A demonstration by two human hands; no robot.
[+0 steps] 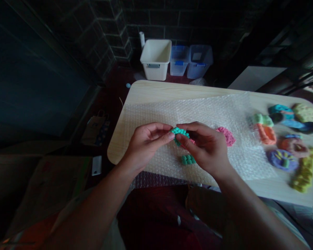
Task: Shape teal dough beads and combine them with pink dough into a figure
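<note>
My left hand (146, 145) and my right hand (205, 150) meet above a sheet of bubble wrap (198, 114), their fingertips pinching a teal piece of modelling clay (180, 132) with a bumpy, beaded surface. Part of that piece is hidden behind my fingers. A smaller teal beaded clay piece (188, 159) lies on the bubble wrap just below my hands. To the right of my right hand rests a flat pink clay piece (226, 136).
The pale wooden table (172, 89) holds several coloured clay shapes at the right, including a purple disc (282, 159) and a yellow-green strip (304, 175). Behind the table stand a white slatted bin (155, 59) and blue-lidded plastic boxes (199, 61). A paper bag (95, 129) stands left of the table.
</note>
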